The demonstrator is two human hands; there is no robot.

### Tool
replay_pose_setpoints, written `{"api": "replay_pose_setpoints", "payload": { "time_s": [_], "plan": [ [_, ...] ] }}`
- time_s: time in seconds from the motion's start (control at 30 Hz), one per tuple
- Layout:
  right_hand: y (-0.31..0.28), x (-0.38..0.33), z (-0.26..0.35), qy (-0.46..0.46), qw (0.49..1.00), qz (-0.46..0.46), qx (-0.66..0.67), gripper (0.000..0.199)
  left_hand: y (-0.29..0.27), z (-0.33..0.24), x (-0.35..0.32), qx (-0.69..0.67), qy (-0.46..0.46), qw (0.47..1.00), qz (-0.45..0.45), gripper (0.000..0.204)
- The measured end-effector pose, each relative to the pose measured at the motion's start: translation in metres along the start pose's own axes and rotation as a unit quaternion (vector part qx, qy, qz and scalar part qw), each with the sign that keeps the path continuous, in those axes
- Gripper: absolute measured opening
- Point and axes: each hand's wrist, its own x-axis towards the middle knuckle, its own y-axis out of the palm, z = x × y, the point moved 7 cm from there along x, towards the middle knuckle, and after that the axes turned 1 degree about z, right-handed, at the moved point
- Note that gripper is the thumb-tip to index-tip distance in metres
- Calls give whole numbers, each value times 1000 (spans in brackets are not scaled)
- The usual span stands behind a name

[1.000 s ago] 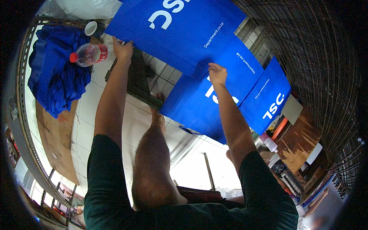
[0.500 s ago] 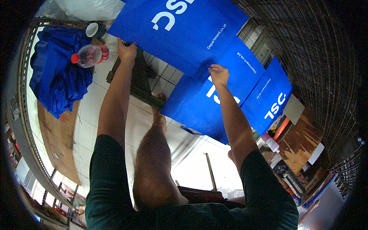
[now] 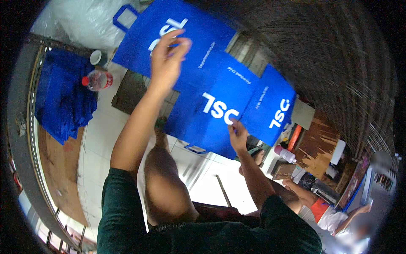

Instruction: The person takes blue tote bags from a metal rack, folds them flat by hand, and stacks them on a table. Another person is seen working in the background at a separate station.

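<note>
Three flat blue tote bags with white print lie in a slanting row before me. My left hand [image 3: 166, 63] is over the far bag [image 3: 139, 48], fingers bent and a little apart, slightly blurred, with nothing visible in them. That bag's handle loop sticks out at its upper left. My right hand [image 3: 238, 134] is closed in a pinch near the right edge of the middle bag [image 3: 190, 120]; whatever is between its fingertips is hidden. Beside it on the right lies another bag [image 3: 266, 106].
A pile of blue fabric [image 3: 63, 97] lies at left, near a red-capped plastic bottle [image 3: 99, 80] and a cup [image 3: 97, 58]. Clear plastic wrap [image 3: 89, 21] stands behind. Dark wire mesh [image 3: 330, 55] rises at right. Another person [image 3: 334, 216] sits at lower right.
My left hand has left the far bag's near edge and moved right and up over it. My right hand has moved down to the middle bag's edge. The view has shifted.
</note>
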Motion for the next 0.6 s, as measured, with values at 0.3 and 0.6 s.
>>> {"api": "replay_pose_setpoints", "payload": {
  "time_s": [0.3, 0.6],
  "plan": [
    [-253, -187, 49, 134, 981, -139, -33, 25, 226, -212, -27, -438, -76, 871, 207, 61],
    [-435, -368, 45, 96, 924, -356, -99, 22, 198, -152, -94, -313, -105, 942, -67, 31]
  ]
}}
